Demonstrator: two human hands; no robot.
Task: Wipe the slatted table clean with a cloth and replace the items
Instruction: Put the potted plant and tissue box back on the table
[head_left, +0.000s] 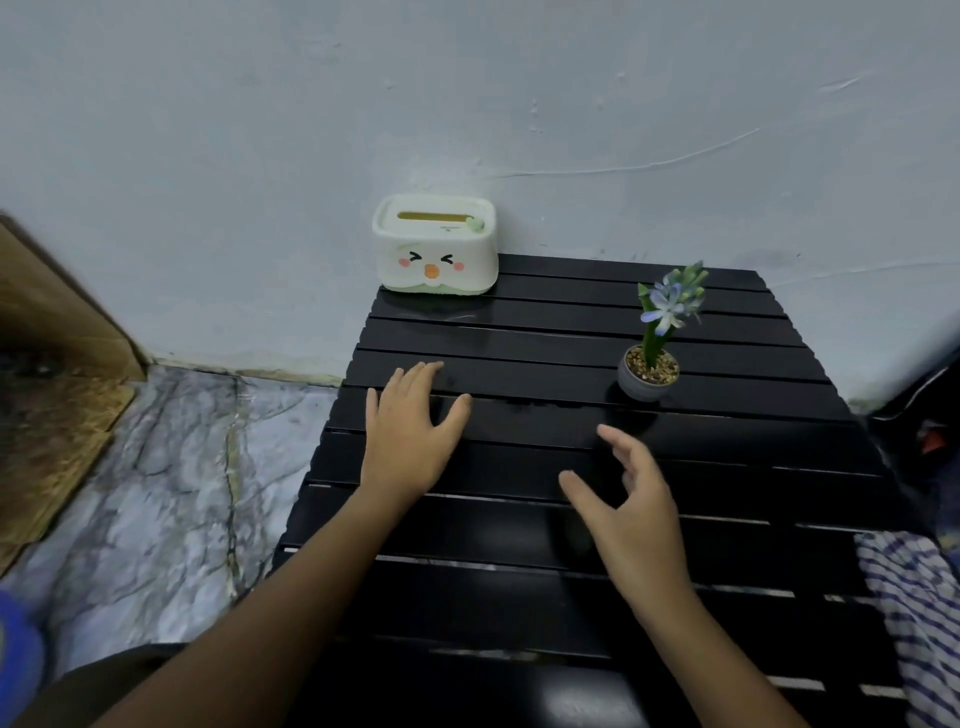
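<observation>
Right now both bare arms reach forward over the black slatted table. The left hand lies palm down, flat or nearly so on the slats near the table's left edge, fingers together and straight, thumb spread to the right; it holds nothing. The right hand hovers above the middle slats, tilted with its thumb side toward the left hand, fingers loosely curled and spread, thumb out, empty; whether its fingertips touch the wood is hard to tell. A striped cloth lies bunched at the table's right edge, well apart from both hands. A white tissue box stands at the far left corner against the wall. A small potted plant stands upright toward the far right, beyond the right hand.
</observation>
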